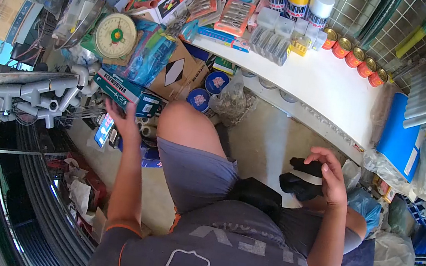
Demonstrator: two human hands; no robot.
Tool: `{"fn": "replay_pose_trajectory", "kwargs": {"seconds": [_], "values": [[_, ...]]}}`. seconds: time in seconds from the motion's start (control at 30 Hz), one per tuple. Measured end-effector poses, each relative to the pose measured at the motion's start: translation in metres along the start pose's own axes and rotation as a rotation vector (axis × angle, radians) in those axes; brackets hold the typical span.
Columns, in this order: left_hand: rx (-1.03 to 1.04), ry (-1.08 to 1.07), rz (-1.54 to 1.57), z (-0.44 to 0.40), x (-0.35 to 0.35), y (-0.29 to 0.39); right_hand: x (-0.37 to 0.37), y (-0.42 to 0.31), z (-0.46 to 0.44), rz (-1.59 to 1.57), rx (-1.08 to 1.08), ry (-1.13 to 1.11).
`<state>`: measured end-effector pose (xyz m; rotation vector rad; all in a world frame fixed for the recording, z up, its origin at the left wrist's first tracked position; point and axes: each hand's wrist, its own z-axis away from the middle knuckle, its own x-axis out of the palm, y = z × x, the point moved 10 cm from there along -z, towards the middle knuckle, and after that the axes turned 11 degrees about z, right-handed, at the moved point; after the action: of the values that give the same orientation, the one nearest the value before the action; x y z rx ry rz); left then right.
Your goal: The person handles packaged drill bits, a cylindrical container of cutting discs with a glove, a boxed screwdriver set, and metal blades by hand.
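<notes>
My left hand (pixel 125 121) is raised on the left, its fingers apart, and nothing shows in its grip. Its fingertips overlap the lower edge of a green box marked SCREWDRIVER (pixel 123 90); whether they touch it I cannot tell. Below that hand lies a phone (pixel 104 130) with a lit screen. On the right, my right hand (pixel 329 177) hovers near my leg, fingers loosely bent and apart, with nothing visible in it. Just beyond its fingers is a black sandal or slipper (pixel 296 185), seemingly on my foot and partly hidden by the hand.
A white shelf (pixel 335 90) holds spray cans (pixel 297 1), small red tins (pixel 355 56) and clear plastic cases (pixel 270 45). A round dial scale (pixel 115 36) stands at the left. Grey pipe fittings (pixel 31 95) and dark pipes (pixel 46 218) crowd the left side. A blue folder (pixel 397 136) is at right.
</notes>
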<state>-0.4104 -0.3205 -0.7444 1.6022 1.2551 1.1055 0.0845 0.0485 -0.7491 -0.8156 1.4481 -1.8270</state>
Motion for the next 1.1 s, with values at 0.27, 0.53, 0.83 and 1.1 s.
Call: {"fn": "replay_pose_trajectory", "kwargs": {"seconds": [0.27,0.53,0.83,1.1], "values": [[-0.009,-0.110,-0.170,0.004,0.013,-0.010,0.001,0.004,-0.004,0.039,-0.008,-0.009],[0.062,-0.147,-0.213,0.001,0.008,-0.009,0.005,0.007,-0.006,0.092,0.000,-0.011],[0.137,-0.126,-0.153,0.007,0.028,0.043,-0.003,0.016,-0.004,0.173,0.011,-0.033],[0.831,0.023,0.213,0.051,0.085,0.263,0.011,0.011,-0.004,0.267,-0.015,0.004]]}}
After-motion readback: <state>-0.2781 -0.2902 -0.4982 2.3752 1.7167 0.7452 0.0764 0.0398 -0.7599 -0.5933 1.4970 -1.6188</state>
